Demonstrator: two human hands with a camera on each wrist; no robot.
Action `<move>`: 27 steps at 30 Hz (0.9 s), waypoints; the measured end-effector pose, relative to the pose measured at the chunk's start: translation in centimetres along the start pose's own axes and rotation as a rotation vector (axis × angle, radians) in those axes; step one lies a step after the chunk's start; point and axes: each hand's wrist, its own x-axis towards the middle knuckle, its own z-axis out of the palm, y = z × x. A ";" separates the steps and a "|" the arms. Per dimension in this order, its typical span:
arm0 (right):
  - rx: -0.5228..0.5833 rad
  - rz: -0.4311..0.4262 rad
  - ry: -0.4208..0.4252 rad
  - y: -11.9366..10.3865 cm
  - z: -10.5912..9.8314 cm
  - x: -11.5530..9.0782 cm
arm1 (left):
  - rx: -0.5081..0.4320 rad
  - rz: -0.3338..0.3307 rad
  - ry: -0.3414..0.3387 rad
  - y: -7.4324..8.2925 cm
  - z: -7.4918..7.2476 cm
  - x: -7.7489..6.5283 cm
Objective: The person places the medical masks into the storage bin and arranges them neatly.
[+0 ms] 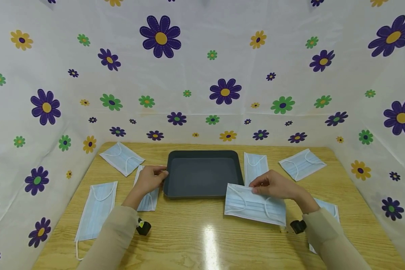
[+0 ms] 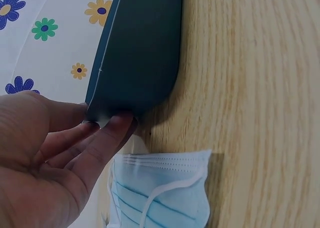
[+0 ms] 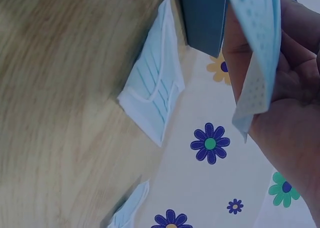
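A dark grey rectangular tray point(image 1: 202, 176) lies at the middle of the table. My left hand point(image 1: 150, 180) pinches its left rim, with the thumb point(image 2: 67, 113) on the edge and fingertips against the outer wall. Just under that hand lies a light blue face mask point(image 2: 160, 188) with white ear loops. At the tray's right front corner my right hand point(image 1: 273, 184) holds another face mask point(image 1: 253, 206) by its upper edge, raised above the table. This mask hangs slightly tilted, its ear loops facing up. Behind it, a third mask point(image 1: 255, 165) is partly covered.
More masks lie about the wooden table point(image 1: 182, 236): one at back left point(image 1: 121, 158), one at front left point(image 1: 97, 210), one at back right point(image 1: 302, 164). My right forearm partly hides a mask point(image 1: 329, 208). A flower-printed cloth point(image 1: 195, 67) surrounds the back and sides.
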 end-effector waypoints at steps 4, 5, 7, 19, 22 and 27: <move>-0.004 0.003 0.005 -0.5 -0.2 0.6 | -0.017 -0.002 -0.008 0.0 0.0 0.0; -0.003 0.005 0.005 -0.6 -0.3 0.8 | -0.018 -0.002 -0.009 0.0 0.0 0.0; 0.004 0.006 0.007 -0.7 -0.3 1.2 | -0.017 -0.003 -0.010 0.0 -0.1 0.0; 0.015 -0.012 0.026 -1.5 -0.5 3.8 | -0.027 0.004 -0.013 0.2 -0.1 -0.1; 0.009 -0.018 0.035 -1.7 -0.6 4.6 | -0.031 0.004 -0.016 0.3 -0.1 -0.2; -0.003 -0.020 0.034 -2.1 -0.7 5.8 | -0.023 0.005 -0.021 0.3 -0.1 -0.2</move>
